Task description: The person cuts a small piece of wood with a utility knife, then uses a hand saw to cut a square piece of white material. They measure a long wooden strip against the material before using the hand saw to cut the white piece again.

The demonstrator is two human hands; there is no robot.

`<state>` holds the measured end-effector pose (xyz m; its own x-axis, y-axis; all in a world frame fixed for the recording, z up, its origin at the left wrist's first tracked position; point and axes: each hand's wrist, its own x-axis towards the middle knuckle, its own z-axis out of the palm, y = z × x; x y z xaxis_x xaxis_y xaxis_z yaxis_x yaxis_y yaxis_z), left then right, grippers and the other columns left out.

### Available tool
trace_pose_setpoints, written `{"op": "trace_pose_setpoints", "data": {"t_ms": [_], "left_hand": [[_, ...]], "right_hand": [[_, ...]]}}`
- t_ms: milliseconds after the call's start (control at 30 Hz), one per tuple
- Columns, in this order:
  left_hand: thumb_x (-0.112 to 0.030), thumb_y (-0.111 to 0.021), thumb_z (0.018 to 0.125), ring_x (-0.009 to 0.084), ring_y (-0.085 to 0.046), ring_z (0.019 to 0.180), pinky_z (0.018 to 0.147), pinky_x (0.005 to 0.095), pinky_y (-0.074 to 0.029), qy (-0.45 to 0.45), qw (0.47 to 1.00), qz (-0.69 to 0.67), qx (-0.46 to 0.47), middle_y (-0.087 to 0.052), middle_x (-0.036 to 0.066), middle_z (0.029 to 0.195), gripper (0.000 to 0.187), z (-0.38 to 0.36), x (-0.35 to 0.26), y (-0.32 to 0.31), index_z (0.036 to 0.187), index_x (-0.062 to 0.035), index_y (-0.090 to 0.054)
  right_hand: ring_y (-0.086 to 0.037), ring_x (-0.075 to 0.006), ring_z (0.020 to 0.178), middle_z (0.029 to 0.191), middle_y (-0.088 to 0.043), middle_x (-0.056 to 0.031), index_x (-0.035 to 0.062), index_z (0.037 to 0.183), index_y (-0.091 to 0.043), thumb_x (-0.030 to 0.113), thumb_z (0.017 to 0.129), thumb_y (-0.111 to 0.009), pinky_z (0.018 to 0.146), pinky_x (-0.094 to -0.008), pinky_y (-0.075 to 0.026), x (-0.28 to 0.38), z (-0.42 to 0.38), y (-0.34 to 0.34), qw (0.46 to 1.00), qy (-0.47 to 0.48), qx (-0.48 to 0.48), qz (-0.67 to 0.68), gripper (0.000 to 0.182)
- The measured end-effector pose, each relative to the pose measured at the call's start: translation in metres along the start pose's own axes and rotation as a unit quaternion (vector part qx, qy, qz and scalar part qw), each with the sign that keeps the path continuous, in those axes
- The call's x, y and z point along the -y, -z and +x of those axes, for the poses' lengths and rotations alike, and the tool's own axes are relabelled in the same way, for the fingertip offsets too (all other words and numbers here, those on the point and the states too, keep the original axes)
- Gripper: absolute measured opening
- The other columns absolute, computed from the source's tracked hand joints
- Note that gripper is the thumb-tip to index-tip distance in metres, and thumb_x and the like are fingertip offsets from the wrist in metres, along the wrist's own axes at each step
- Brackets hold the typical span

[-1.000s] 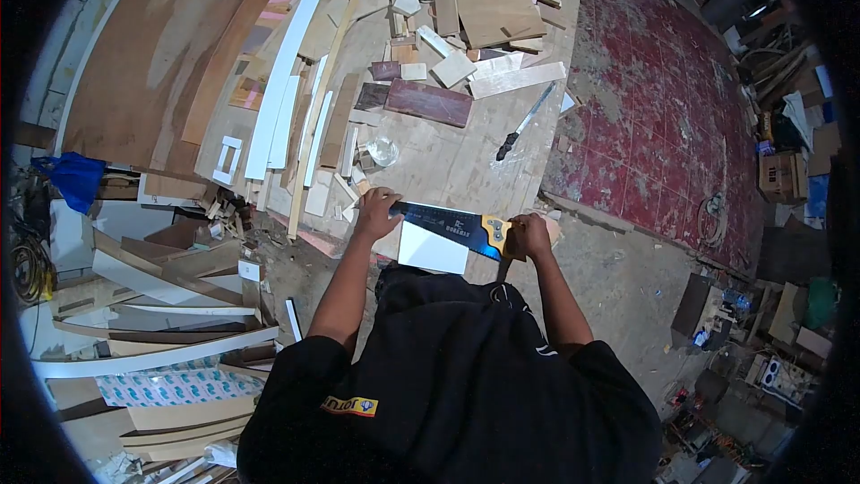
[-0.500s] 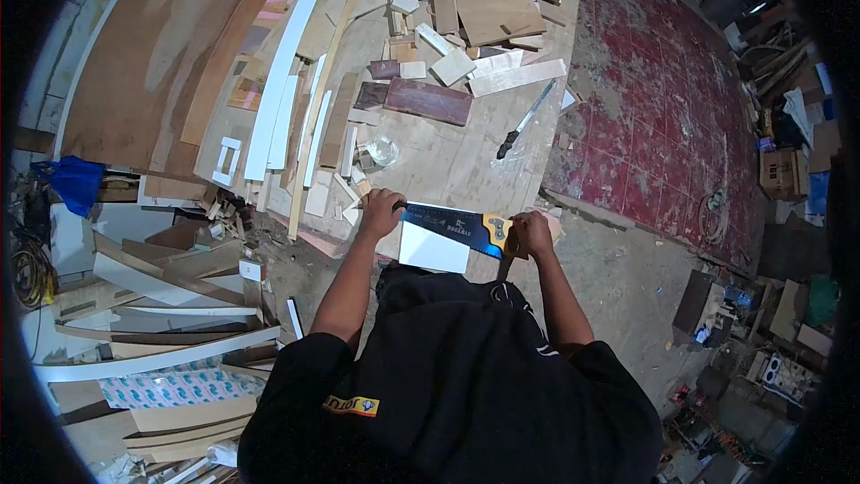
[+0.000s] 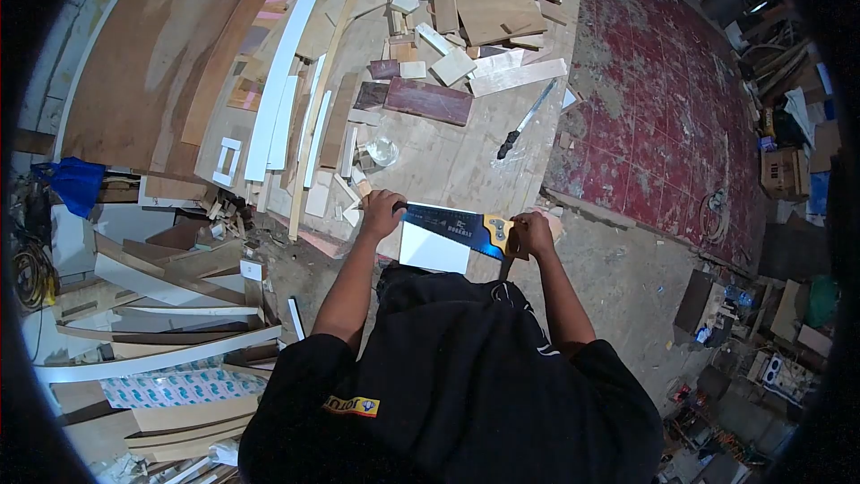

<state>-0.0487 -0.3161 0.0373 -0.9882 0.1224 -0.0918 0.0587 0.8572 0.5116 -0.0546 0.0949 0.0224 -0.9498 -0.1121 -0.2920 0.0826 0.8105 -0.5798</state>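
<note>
A hand saw [image 3: 452,228] with a dark blade and a yellow-and-black handle lies crosswise in front of my body, its toothed edge facing me. My right hand [image 3: 535,235] is closed round the handle. At the narrow tip of the blade my left hand [image 3: 383,213] is closed, with thumb and fingers gripping that end. Under the blade is a white board [image 3: 433,251], its near part showing between the saw and my clothing; the blade covers its far edge.
The wooden workbench [image 3: 421,170] holds a clear cup [image 3: 382,152], a dark red block [image 3: 428,102], a black-handled knife-like tool [image 3: 524,121] and many wood offcuts. Long white strips [image 3: 287,63] lie at left. Curved boards [image 3: 170,358] are stacked lower left.
The saw and both hands stay almost in place; the blade has only turned very slightly, its printed lettering catching the light differently.
</note>
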Motion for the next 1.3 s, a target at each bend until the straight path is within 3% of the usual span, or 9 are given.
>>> {"op": "trace_pose_setpoints", "data": {"t_ms": [200, 267, 400, 467, 567, 800, 867, 1067, 1300], "left_hand": [[-0.021, -0.077, 0.079, 0.0293, -0.05, 0.115, 0.104, 0.0499, -0.029, 0.018, 1.0, -0.001, 0.015, -0.064, 0.004, 0.108, 0.024, 0.001, -0.002, 0.002, 0.102, -0.02, -0.072], [-0.023, -0.076, 0.078, 0.0293, -0.051, 0.117, 0.104, 0.0494, -0.03, 0.024, 0.999, 0.003, 0.024, -0.065, 0.003, 0.111, 0.026, 0.001, 0.0, 0.001, 0.104, -0.02, -0.072], [-0.023, -0.077, 0.078, 0.0294, -0.051, 0.116, 0.104, 0.0489, -0.03, 0.029, 0.999, -0.001, 0.028, -0.065, 0.003, 0.11, 0.026, 0.003, -0.001, 0.003, 0.103, -0.02, -0.072], [-0.022, -0.078, 0.077, 0.0298, -0.051, 0.114, 0.104, 0.0494, -0.03, 0.04, 0.999, -0.019, 0.025, -0.066, 0.005, 0.106, 0.025, 0.003, -0.002, 0.004, 0.101, -0.0192, -0.073], [-0.022, -0.079, 0.076, 0.0297, -0.052, 0.113, 0.103, 0.0489, -0.031, 0.049, 0.998, -0.017, 0.033, -0.066, 0.005, 0.106, 0.025, 0.005, -0.002, 0.004, 0.101, -0.0191, -0.073], [-0.018, -0.078, 0.074, 0.0286, -0.053, 0.112, 0.103, 0.047, -0.033, 0.042, 0.998, -0.033, 0.042, -0.067, 0.004, 0.107, 0.029, 0.005, 0.009, 0.002, 0.103, -0.0185, -0.073], [-0.014, -0.077, 0.074, 0.0274, -0.054, 0.111, 0.103, 0.0449, -0.034, 0.017, 0.991, -0.121, 0.049, -0.068, 0.004, 0.108, 0.032, 0.007, 0.02, -0.001, 0.105, -0.0185, -0.072], [-0.011, -0.076, 0.074, 0.0271, -0.055, 0.111, 0.102, 0.0417, -0.037, 0.028, 0.997, -0.057, 0.037, -0.068, 0.003, 0.108, 0.034, 0.003, 0.007, 0.01, 0.108, -0.0175, -0.072], [-0.013, -0.075, 0.075, 0.0267, -0.054, 0.112, 0.102, 0.0425, -0.035, 0.02, 0.996, -0.073, 0.037, -0.068, 0.002, 0.108, 0.033, 0.002, 0.012, 0.007, 0.107, -0.0194, -0.072]], "right_hand": [[-0.071, -0.035, 0.089, 0.095, -0.072, -0.0205, 0.0075, 0.098, -0.078, 0.018, 0.082, -0.068, 0.083, -0.0402, -0.056, -0.008, 0.005, -0.008, 1.0, -0.006, 0.019, 0.001, 0.022], [-0.068, -0.039, 0.09, 0.093, -0.068, -0.0233, 0.0113, 0.096, -0.078, 0.019, 0.083, -0.064, 0.082, -0.0455, -0.054, -0.007, 0.004, -0.007, 1.0, 0.008, 0.012, 0.014, 0.021], [-0.068, -0.0391, 0.089, 0.093, -0.068, -0.0232, 0.0112, 0.097, -0.078, 0.018, 0.083, -0.064, 0.083, -0.0455, -0.054, -0.001, 0.002, -0.001, 1.0, 0.006, 0.015, 0.007, 0.021], [-0.069, -0.0354, 0.091, 0.097, -0.07, -0.0215, 0.0094, 0.099, -0.078, 0.015, 0.077, -0.071, 0.083, -0.0411, -0.056, 0.006, 0.001, 0.005, 1.0, -0.008, 0.023, -0.004, 0.024], [-0.069, -0.0366, 0.09, 0.098, -0.07, -0.0221, 0.0088, 0.1, -0.078, 0.014, 0.076, -0.072, 0.082, -0.0419, -0.056, 0.003, 0.002, 0.003, 1.0, -0.013, 0.027, 0.003, 0.025], [-0.07, -0.036, 0.089, 0.095, -0.071, -0.0223, 0.0086, 0.099, -0.078, 0.015, 0.079, -0.069, 0.082, -0.041, -0.056, 0.004, 0.003, 0.002, 1.0, -0.017, 0.02, 0.005, 0.023], [-0.071, -0.0354, 0.089, 0.093, -0.071, -0.0224, 0.0082, 0.098, -0.078, 0.015, 0.08, -0.067, 0.082, -0.0407, -0.056, 0.006, 0.002, 0.004, 1.0, -0.004, 0.016, 0.0, 0.022], [-0.072, -0.0339, 0.085, 0.091, -0.072, -0.0216, 0.0072, 0.099, -0.078, 0.015, 0.08, -0.068, 0.08, -0.0404, -0.057, -0.003, 0.005, -0.003, 1.0, -0.002, 0.015, 0.002, 0.023], [-0.073, -0.0327, 0.086, 0.093, -0.073, -0.0205, 0.0078, 0.101, -0.078, 0.014, 0.081, -0.068, 0.08, -0.0395, -0.058, -0.002, 0.004, -0.001, 1.0, -0.005, 0.02, 0.0, 0.023]]}}
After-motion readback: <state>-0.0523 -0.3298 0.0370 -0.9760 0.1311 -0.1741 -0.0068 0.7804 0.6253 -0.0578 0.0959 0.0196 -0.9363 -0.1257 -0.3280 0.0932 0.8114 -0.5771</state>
